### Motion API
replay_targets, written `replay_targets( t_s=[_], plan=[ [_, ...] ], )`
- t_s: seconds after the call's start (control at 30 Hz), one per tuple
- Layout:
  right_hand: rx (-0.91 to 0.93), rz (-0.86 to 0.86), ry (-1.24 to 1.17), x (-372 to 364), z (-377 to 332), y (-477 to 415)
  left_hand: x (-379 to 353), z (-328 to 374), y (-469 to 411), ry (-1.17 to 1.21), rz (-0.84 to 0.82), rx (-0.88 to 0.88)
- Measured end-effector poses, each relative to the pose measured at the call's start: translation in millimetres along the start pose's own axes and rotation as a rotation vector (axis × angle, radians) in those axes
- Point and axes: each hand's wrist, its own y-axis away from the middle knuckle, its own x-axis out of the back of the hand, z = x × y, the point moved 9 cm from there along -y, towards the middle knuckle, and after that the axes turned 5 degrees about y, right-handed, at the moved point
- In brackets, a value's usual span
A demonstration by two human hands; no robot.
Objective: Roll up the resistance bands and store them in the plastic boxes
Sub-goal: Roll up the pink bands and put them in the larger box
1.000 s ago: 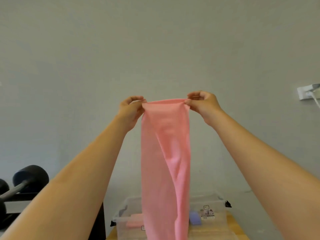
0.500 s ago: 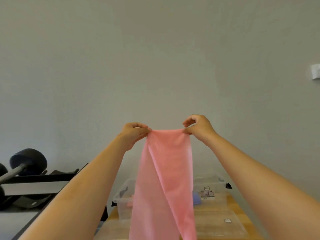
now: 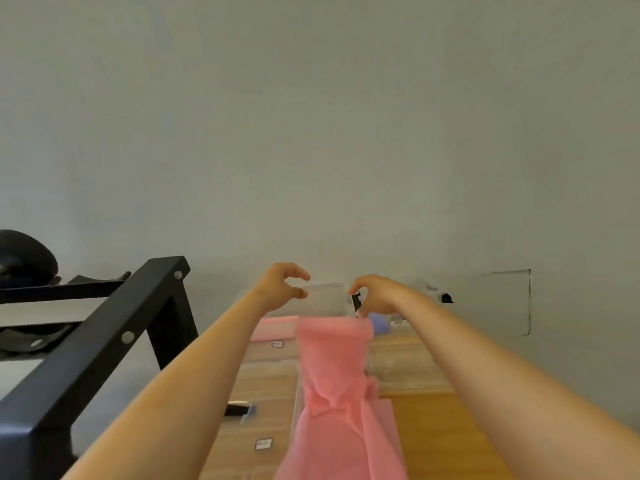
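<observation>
Two bare hands were stretched out over the wooden tabletop (image 3: 446, 431). The left hand (image 3: 282, 285) had its grip open, thumb and fingers curled apart with nothing between them. The right hand (image 3: 375, 295) was curled downward right at the top right corner of the pink resistance band (image 3: 334, 382); honestly couldn't tell if it was still pinching that corner or only touching it. The band's top edge sat just below both hands, and the rest of it ran down toward the camera, bunched and twisted partway down. Clear plastic boxes (image 3: 270, 368) sat on the tabletop under and beside it, one with something pink inside. Black metal rack (image 3: 104, 344) off to the left.
</observation>
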Motion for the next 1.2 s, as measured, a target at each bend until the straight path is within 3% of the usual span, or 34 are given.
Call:
replay_targets(
  t_s=[0.2, 0.3, 0.43, 0.53, 0.73, 0.87, 0.97, 1.2],
  plan=[
    [-0.094, -0.349, 0.085, -120.3, 41.5, 12.2, -103.8, -80.1, 37.9, -0.13, -0.313, 0.187],
    [-0.171, -0.348, 0.215, -151.1, 58.3, 16.1, -142.5, -110.4, 58.7, -0.222, -0.448, 0.277],
    [-0.237, -0.211, 0.259, -164.4, 74.6, 19.7, -160.7, -132.9, 65.9, -0.513, -0.391, 0.327],
    [-0.249, -0.16, 0.234, -170.2, 80.1, 21.0, -165.4, -144.6, 66.7, -0.525, -0.265, 0.392],
    [-0.206, 0.014, -0.072, -152.0, 80.1, 24.4, -168.5, -146.5, 64.3, -0.178, -0.091, 0.481],
    [-0.16, 0.134, -0.224, -117.0, 76.0, 23.5, -159.7, -124.1, 58.6, 0.461, 0.025, 0.52],
    [-0.124, 0.192, -0.322, -91.2, 68.2, 24.3, -148.6, -101.1, 51.1, 0.775, 0.06, 0.504],
    [-0.008, 0.399, -0.497, -26.2, 44.4, 29.2, -93.3, -63.0, 41.6, 0.969, 0.212, 0.365]
  ],
)
